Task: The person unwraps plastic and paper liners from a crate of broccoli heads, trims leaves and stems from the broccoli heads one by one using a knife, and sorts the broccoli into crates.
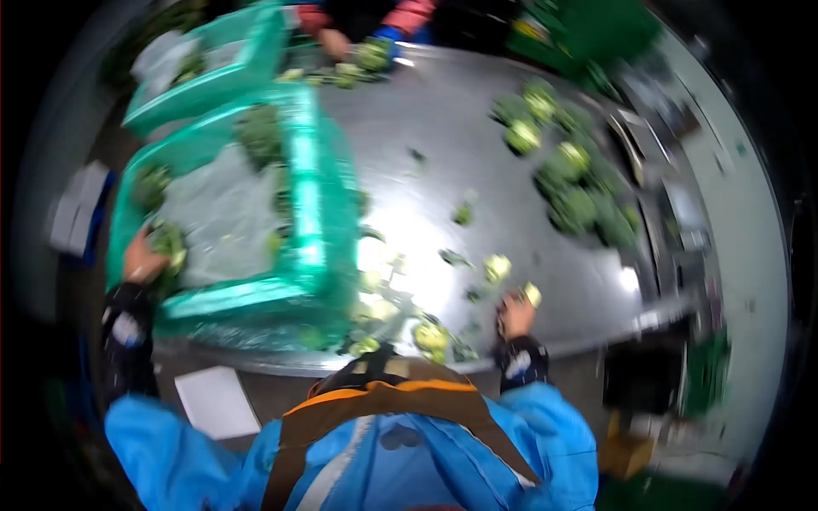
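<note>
My left hand (145,260) reaches into the near green plastic-lined crate (311,187) at its left side. Its fingers are closed round a broccoli head (170,245), which rests against the crate's inner wall. More broccoli (260,132) lies along the crate's edges, around a cloudy plastic sheet (217,213). My right hand (515,316) is low over the metal table (426,128), its fingers curled. A pale cut stem piece (532,295) shows at its fingertips; whether the hand grips this or something else is blurred. Another stem piece (497,268) lies just beyond.
A heap of broccoli heads (579,187) lies at the table's right. Stem pieces and leaf scraps (430,335) are scattered near the front edge. Across the table, another person's hands (336,44) are by a broccoli head (372,55). A second green crate (204,72) stands at the far left.
</note>
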